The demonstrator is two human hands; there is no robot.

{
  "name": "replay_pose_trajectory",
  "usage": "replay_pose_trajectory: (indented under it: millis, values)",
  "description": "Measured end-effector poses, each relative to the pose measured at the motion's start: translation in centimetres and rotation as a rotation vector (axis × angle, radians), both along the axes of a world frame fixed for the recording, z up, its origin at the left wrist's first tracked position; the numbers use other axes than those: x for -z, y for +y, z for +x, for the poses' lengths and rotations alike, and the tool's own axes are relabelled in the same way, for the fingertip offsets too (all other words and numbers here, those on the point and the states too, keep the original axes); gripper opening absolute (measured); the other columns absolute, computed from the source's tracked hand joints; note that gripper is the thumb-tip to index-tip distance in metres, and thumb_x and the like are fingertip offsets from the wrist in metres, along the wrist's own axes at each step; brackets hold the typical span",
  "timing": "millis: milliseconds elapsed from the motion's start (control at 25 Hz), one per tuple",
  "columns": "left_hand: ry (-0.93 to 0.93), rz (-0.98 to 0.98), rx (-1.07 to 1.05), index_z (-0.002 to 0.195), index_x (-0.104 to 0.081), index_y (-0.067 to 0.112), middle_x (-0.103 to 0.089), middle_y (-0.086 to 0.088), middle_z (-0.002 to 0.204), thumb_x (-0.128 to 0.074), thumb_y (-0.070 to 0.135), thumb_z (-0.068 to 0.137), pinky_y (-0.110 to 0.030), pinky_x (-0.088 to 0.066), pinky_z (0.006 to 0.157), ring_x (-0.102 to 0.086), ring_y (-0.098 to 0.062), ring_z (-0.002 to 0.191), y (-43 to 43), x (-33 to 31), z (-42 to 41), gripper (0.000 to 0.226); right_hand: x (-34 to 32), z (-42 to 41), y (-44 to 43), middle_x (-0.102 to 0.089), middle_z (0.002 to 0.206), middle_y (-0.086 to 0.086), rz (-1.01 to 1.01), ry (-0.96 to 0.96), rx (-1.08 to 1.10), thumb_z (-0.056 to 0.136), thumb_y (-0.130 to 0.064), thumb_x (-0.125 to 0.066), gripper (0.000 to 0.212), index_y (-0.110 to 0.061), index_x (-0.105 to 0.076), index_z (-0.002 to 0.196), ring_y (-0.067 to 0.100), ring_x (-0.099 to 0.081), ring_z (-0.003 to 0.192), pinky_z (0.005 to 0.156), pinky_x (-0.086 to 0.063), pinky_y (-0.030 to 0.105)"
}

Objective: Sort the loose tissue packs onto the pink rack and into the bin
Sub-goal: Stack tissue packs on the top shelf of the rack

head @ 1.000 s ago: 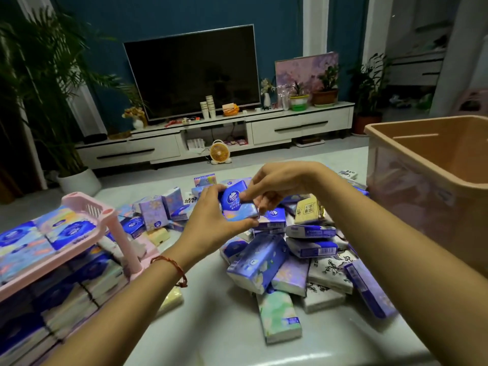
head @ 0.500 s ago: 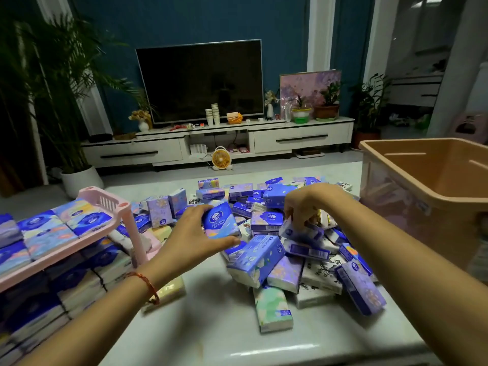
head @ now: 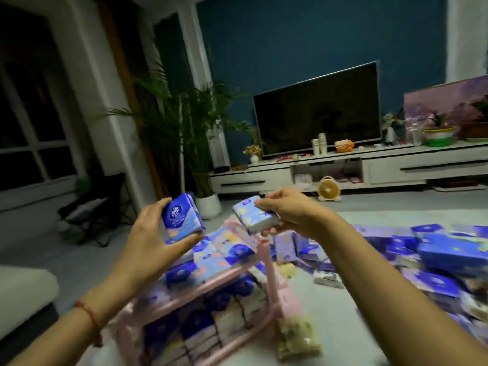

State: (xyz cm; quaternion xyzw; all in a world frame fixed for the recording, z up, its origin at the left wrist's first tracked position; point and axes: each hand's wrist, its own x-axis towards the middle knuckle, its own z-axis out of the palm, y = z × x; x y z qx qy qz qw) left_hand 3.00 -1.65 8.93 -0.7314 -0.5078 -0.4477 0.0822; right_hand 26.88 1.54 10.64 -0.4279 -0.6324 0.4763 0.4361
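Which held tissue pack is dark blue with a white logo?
The upright pack in the left hand; the right hand's pale pack shows a floral print.

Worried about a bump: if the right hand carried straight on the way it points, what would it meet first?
Probably the dark blue pack in the left hand: the right hand, holding a pale pack, points left at it, though depth is unclear.

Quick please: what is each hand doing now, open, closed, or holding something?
Left hand: holding a dark blue tissue pack.
Right hand: holding a pale blue tissue pack.
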Motion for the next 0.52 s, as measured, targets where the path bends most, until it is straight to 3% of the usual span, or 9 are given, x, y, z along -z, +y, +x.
replay_pose_trajectory:
  millis: [80,120,200,240,320,400,520]
  values:
    - [-0.160,-0.064,-0.050,0.118,-0.051,0.015,-0.058,0.000,0.109,-0.084,0.055,0.046,-0.019,-0.038,0.089,-0.055,-0.017,0.100,1.3,0.4,-2.8,0.089,0.9,-4.2,1.9,-0.048,0.062,0.010,-0.048,0.024,-0.017,0.089,0.001,-0.050,0.025,-0.008,-0.048,0.066,0.019,-0.055,0.050,0.039,-0.049,0.021]
    - [-0.202,-0.094,-0.047,0.113,-0.048,0.022,-0.058,0.007,0.104,-0.083,0.050,0.046,-0.013,-0.038,0.084,-0.055,-0.012,0.096,2.1,0.7,-3.5,0.081,1.6,-6.0,3.0,-0.048,0.064,0.010,-0.059,0.028,0.002,0.088,0.003,-0.049,0.023,-0.009,-0.048,0.068,0.020,-0.054,0.053,0.041,-0.048,0.023]
    - [-0.232,-0.190,-0.029,0.107,-0.045,0.025,-0.057,0.012,0.100,-0.084,0.038,0.053,-0.011,-0.040,0.080,-0.054,-0.004,0.087,3.9,1.3,-3.5,0.067,2.9,-8.6,5.0,-0.055,0.079,0.013,-0.033,0.012,0.115,0.086,0.000,-0.049,0.010,-0.010,-0.051,0.087,0.023,-0.057,0.066,0.051,-0.052,0.028]
    - [-0.247,-0.238,-0.011,0.105,-0.048,0.024,-0.060,0.009,0.101,-0.085,0.033,0.058,-0.013,-0.043,0.081,-0.056,-0.002,0.086,4.9,1.7,-3.1,0.061,3.5,-9.4,6.0,-0.058,0.090,0.014,0.013,-0.025,0.195,0.086,-0.004,-0.049,0.013,-0.011,-0.051,0.097,0.027,-0.059,0.077,0.062,-0.053,0.033]
    - [-0.268,-0.276,-0.006,0.104,-0.051,0.022,-0.061,0.006,0.101,-0.084,0.026,0.065,-0.006,-0.042,0.076,-0.057,-0.005,0.090,6.8,2.1,-2.2,0.052,4.3,-10.2,7.2,-0.060,0.108,0.015,0.123,-0.134,0.315,0.089,-0.009,-0.048,0.022,-0.010,-0.053,0.111,0.030,-0.058,0.099,0.079,-0.046,0.031]
    - [-0.195,-0.302,-0.048,0.103,-0.051,0.024,-0.058,0.011,0.097,-0.081,0.032,0.068,-0.005,-0.040,0.072,-0.055,-0.006,0.092,8.0,2.3,-1.6,0.046,4.9,-10.4,8.0,-0.058,0.119,0.014,0.160,-0.219,0.343,0.092,-0.012,-0.046,0.029,-0.010,-0.053,0.119,0.030,-0.055,0.109,0.084,-0.042,0.028]
    - [0.184,-0.406,-0.171,0.108,-0.056,0.023,-0.059,0.008,0.107,-0.068,0.064,0.063,-0.027,-0.045,0.089,-0.055,-0.012,0.101,9.2,3.2,-1.7,0.061,5.6,-10.7,9.0,-0.055,0.123,0.016,0.184,-0.457,0.347,0.092,-0.016,-0.043,0.031,-0.011,-0.054,0.120,0.032,-0.051,0.114,0.091,-0.042,0.031]
